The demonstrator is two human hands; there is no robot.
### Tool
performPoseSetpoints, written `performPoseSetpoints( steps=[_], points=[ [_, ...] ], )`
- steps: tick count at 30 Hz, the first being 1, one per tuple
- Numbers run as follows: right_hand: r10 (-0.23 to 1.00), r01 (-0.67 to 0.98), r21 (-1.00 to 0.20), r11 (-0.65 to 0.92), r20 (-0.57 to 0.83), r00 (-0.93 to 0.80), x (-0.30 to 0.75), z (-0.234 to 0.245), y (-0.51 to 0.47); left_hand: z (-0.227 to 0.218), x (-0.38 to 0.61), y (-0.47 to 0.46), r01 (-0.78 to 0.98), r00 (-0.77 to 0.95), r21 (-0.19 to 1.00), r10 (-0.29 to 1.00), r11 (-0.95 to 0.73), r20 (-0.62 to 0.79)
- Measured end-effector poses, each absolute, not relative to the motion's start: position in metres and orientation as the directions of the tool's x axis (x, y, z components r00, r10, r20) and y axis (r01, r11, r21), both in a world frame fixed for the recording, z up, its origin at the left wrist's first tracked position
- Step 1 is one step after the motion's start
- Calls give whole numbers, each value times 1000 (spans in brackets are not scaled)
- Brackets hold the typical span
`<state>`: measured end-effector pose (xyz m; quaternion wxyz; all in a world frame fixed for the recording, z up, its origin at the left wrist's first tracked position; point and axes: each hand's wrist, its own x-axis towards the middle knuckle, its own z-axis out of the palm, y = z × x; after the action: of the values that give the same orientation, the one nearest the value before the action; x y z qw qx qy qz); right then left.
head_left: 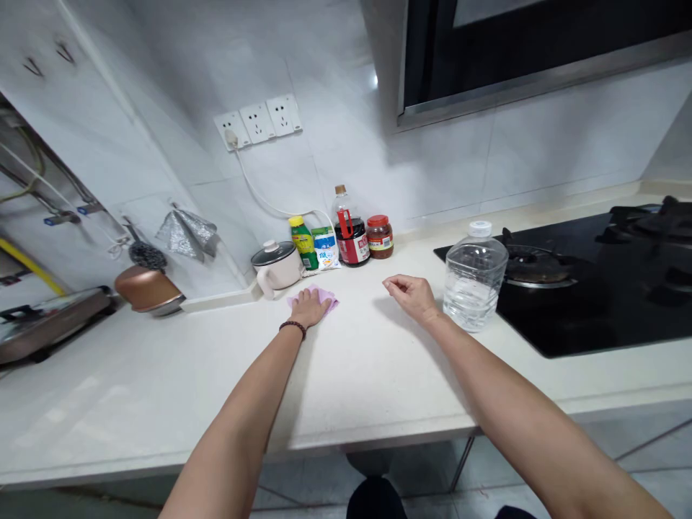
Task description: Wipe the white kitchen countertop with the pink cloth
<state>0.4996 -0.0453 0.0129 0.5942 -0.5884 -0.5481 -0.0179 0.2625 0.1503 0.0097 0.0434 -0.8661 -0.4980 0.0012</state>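
Note:
My left hand [310, 308] lies flat on a pink cloth [329, 294], thumb apart from the fingers, pressing it on the white countertop [357, 375]. The cloth's edges show around the fingers. Just behind it stands a small cream electric pot [281, 268] with a glass lid. My right hand [414, 294] hovers over the counter with its fingers curled together; nothing shows in them. Right beside that wrist is a large clear plastic bottle [471, 288] with a white cap, partly filled with clear liquid.
Along the wall stand a green bottle [304, 244], a white-blue packet [326, 249], a dark jar [352, 244] and a red-lidded jar [380, 238]. A black gas hob [589, 303] lies right, a copper-coloured pot [145, 288] left. The pot's cord runs to a socket [232, 131].

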Motion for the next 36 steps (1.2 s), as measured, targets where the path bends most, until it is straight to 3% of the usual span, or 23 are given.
performPoseSetpoints(
  steps=[7,17,24,36],
  points=[
    [618,682,-659,317,689,379,499,13,-42,7,287,112,818,574,-54,819,-572,22],
    [638,664,-673,324,674,372,503,7,-40,3,346,21,561,828,26,561,-828,-5],
    [660,647,-690,325,655,368,504,7,-45,4,344,26,494,869,34,494,-869,21],
    [713,596,-756,269,573,405,498,8,-48,10,235,143,775,632,10,774,-632,37]
  ],
)
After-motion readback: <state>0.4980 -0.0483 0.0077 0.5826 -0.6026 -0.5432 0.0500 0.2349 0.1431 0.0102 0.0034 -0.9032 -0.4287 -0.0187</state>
